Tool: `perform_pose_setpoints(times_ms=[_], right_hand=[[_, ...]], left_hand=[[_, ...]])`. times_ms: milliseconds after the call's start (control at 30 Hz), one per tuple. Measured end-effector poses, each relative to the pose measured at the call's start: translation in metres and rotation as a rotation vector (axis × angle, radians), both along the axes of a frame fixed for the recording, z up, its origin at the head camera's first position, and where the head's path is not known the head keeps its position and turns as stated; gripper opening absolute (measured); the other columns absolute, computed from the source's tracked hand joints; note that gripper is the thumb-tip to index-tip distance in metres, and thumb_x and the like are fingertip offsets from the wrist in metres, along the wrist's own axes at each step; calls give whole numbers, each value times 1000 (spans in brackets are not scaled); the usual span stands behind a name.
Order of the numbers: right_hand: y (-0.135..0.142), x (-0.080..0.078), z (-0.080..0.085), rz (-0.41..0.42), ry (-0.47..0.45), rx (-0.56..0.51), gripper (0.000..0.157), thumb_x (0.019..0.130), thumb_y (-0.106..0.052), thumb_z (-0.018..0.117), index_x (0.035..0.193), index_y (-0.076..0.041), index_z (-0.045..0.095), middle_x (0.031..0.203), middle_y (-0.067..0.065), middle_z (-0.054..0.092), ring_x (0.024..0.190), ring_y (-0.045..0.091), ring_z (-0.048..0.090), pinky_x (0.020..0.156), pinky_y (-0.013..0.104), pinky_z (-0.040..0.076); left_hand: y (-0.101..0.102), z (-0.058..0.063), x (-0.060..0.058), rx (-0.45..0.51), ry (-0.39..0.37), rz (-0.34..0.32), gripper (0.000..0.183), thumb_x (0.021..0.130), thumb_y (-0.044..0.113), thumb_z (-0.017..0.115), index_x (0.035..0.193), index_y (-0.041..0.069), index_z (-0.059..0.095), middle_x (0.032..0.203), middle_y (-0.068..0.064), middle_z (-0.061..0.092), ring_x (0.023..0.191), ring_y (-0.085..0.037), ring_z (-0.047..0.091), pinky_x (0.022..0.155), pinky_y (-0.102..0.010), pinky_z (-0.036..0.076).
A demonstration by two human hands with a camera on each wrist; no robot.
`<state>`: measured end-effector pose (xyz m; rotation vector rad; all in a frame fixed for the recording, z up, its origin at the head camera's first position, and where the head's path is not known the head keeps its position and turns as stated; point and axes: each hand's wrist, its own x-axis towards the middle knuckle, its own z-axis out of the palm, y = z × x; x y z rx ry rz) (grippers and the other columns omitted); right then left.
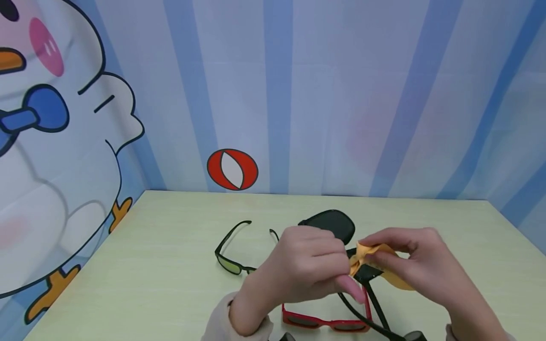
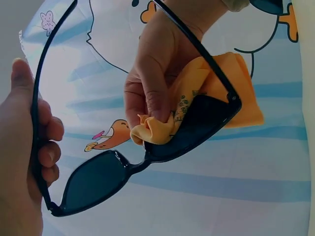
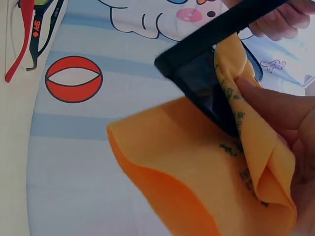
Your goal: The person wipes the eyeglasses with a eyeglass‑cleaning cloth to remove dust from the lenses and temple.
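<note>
In the head view my left hand (image 1: 303, 265) grips a pair of black sunglasses (image 1: 377, 303) above the table. The left wrist view shows its fingers curled around one temple of the sunglasses (image 2: 98, 179), with the dark lenses hanging below. My right hand (image 1: 422, 270) pinches an orange-yellow cleaning cloth (image 1: 394, 279) with thumb and fingers. In the left wrist view the cloth (image 2: 241, 93) is folded over the other lens, near the nose bridge. Dark printing shows on the cloth (image 3: 182, 147) in the right wrist view, and one end hangs loose.
Red-framed glasses (image 1: 328, 323) lie on the table (image 1: 149, 284) beneath my hands. To the left are black-framed glasses with yellowish lenses (image 1: 230, 266), partly hidden by my left hand. A black rounded case (image 1: 334, 223) sits behind the hands. A printed backdrop (image 1: 332, 94) rises at the table's far edge.
</note>
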<state>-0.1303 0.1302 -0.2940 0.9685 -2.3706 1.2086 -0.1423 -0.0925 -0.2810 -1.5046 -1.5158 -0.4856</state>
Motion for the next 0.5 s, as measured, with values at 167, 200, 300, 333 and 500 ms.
perform_pose_setpoints(times_ms=[167,200,300,333,500], right_hand=[[4,-3,1,83,-119,9,21,81,2,68,96,-12,70,84,-2,68,62,11,60,48,26,47],[4,-3,1,96,-135,15,20,82,1,68,97,-12,70,84,-2,68,61,11,59,49,26,46],[6,-4,1,140,-195,25,18,84,0,66,98,-11,70,84,-1,68,61,13,60,52,27,48],[6,-5,1,153,-214,30,17,85,-1,65,99,-10,69,83,-1,68,61,13,60,54,28,49],[6,-6,0,222,-339,30,14,88,-5,63,100,-6,69,83,1,70,68,17,65,61,31,53]], left_hand=[[-4,0,3,-70,-197,-122,30,85,34,64,63,15,57,57,8,46,54,-2,39,56,-9,31],[-5,0,3,-73,-244,-149,30,87,33,63,64,15,57,57,8,45,54,-2,38,55,-9,31],[-8,1,4,-43,-410,-253,35,93,32,53,65,11,56,56,4,43,55,-2,37,55,-11,33],[-9,2,5,-22,-472,-293,37,95,31,49,65,10,55,56,3,42,54,-2,37,54,-12,33],[-13,4,7,128,-737,-455,44,100,30,39,63,6,47,53,-3,37,49,-9,34,45,-21,30]])
